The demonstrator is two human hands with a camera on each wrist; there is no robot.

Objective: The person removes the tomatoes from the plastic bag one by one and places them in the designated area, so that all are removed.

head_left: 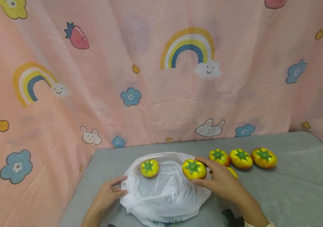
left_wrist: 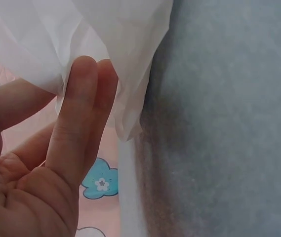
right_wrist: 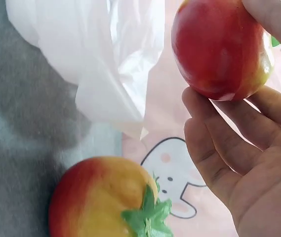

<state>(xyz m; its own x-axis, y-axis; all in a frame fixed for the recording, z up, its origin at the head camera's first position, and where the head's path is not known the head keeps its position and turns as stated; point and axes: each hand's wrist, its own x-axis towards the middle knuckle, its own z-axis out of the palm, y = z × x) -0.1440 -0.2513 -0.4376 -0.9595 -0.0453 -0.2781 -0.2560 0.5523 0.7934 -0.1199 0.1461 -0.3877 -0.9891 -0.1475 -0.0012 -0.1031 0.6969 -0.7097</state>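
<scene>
A white plastic bag [head_left: 167,206] stands with its mouth spread wide on the grey table. My left hand [head_left: 107,193] pinches the bag's left rim between thumb and fingers, seen close up in the left wrist view. One yellow persimmon [head_left: 149,168] with a green star-shaped leaf top lies inside the bag, toward the back left. Over the bag's right rim, my right hand [head_left: 224,180] holds another persimmon [head_left: 194,170] by thumb and fingertips. The right wrist view shows the red underside of this held persimmon [right_wrist: 219,49].
Three persimmons sit in a row behind the right hand, the rightmost persimmon [head_left: 264,157] farthest out. Another persimmon [head_left: 232,172] is partly hidden by that hand. The grey table [head_left: 297,189] meets a pink patterned curtain [head_left: 155,119] at its back edge.
</scene>
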